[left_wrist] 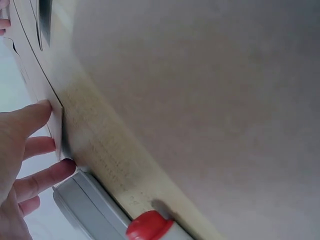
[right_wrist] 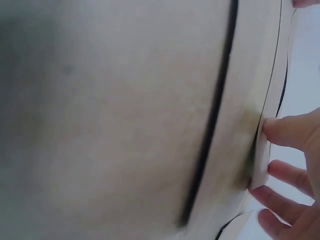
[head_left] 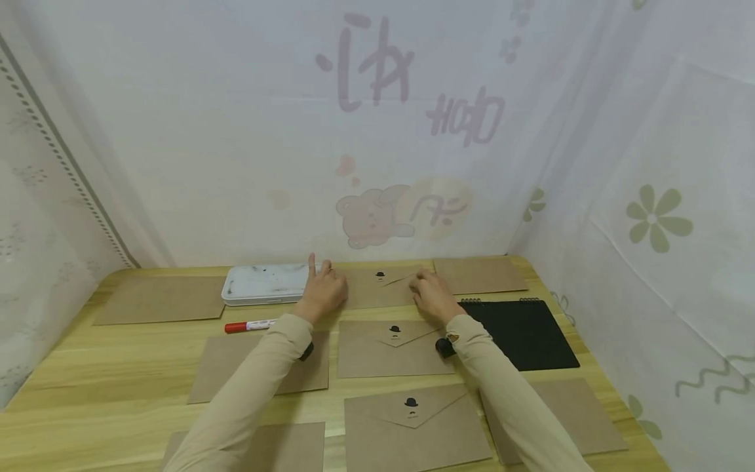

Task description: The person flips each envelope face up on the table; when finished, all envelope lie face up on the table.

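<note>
A brown paper envelope (head_left: pixel 377 296) with a printed black hat lies in the middle of the far row. My left hand (head_left: pixel 323 292) grips its left end, thumb on the near side and fingertips behind, as the left wrist view shows. At the opposite end my right hand (head_left: pixel 433 294) pinches it between thumb (right_wrist: pixel 282 131) and fingers. Close by the left hand is a white tin case (head_left: pixel 262 283), partly covered by that hand. Two more hat-printed envelopes, a middle one (head_left: pixel 389 360) and a near one (head_left: pixel 415 436), lie below in the same column.
A red-capped marker (head_left: pixel 238 326) lies below the case, partly behind the left sleeve. A black spiral notebook (head_left: pixel 525 334) sits right of the right wrist. Plain brown envelopes lie far left (head_left: pixel 165 301), far right (head_left: pixel 480 275) and nearer on both sides. A printed curtain (head_left: pixel 236 164) hangs behind the table.
</note>
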### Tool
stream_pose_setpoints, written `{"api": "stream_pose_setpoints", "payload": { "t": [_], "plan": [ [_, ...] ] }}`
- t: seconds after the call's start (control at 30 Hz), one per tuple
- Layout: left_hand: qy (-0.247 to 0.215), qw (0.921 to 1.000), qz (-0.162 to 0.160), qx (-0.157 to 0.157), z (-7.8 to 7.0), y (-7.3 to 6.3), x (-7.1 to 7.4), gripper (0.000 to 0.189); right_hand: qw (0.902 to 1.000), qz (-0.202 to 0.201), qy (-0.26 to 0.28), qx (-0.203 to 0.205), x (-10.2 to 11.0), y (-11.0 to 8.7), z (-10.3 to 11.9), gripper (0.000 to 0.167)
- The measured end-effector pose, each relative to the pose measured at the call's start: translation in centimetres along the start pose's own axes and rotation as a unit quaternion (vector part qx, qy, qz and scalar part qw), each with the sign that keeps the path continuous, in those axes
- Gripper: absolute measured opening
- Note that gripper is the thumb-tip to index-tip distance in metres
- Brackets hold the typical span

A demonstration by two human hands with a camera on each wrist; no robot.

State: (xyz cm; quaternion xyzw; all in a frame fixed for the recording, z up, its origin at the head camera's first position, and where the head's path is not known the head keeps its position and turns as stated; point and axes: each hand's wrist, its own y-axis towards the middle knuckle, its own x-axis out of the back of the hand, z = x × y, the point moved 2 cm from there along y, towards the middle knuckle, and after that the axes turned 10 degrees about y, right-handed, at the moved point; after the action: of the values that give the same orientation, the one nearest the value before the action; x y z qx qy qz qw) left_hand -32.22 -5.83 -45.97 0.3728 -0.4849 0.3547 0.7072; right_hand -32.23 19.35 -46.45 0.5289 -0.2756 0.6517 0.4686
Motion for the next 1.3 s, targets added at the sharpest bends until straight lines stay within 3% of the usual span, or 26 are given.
{"api": "stream_pose_setpoints", "payload": {
  "t": [0.13,0.27,0.43,0.5,0.57,0.7,0.97,1.3],
  "plan": [
    [0.018,0.9997,-0.009,-0.010,-0.4,0.2,0.3,0.021,0.9998,-0.013,-0.010,-0.007,-0.2,-0.2,-0.1,0.020],
    [0.021,0.9997,0.010,-0.012,-0.7,0.3,0.8,0.023,0.9994,-0.001,-0.031,-0.013,-0.1,-0.2,-0.4,0.018],
    [0.013,0.9990,0.043,-0.010,-0.7,0.4,1.7,0.030,0.9987,0.038,-0.007,0.035,2.0,-0.7,-2.2,0.021],
    [0.011,0.9995,0.026,-0.013,-0.8,0.7,2.0,0.032,0.9976,0.056,0.023,0.032,3.4,-1.3,-3.9,0.023],
    [0.005,0.9999,-0.002,-0.015,-1.0,1.1,2.2,0.034,0.9969,0.066,0.042,0.000,5.0,-2.2,-5.8,0.026],
    [-0.015,0.9982,-0.047,-0.035,-2.2,2.2,2.8,0.034,0.9954,0.036,0.069,-0.056,7.3,-4.7,-9.7,0.027],
    [-0.061,0.9953,-0.002,-0.075,-7.1,5.1,4.1,0.039,0.9901,0.003,0.087,-0.110,8.6,-9.0,-14.9,0.027],
    [-0.133,0.9828,0.053,-0.117,-14.5,8.8,6.0,0.049,0.9840,-0.014,0.077,-0.160,10.4,-11.0,-16.7,0.032]
  ]
}}
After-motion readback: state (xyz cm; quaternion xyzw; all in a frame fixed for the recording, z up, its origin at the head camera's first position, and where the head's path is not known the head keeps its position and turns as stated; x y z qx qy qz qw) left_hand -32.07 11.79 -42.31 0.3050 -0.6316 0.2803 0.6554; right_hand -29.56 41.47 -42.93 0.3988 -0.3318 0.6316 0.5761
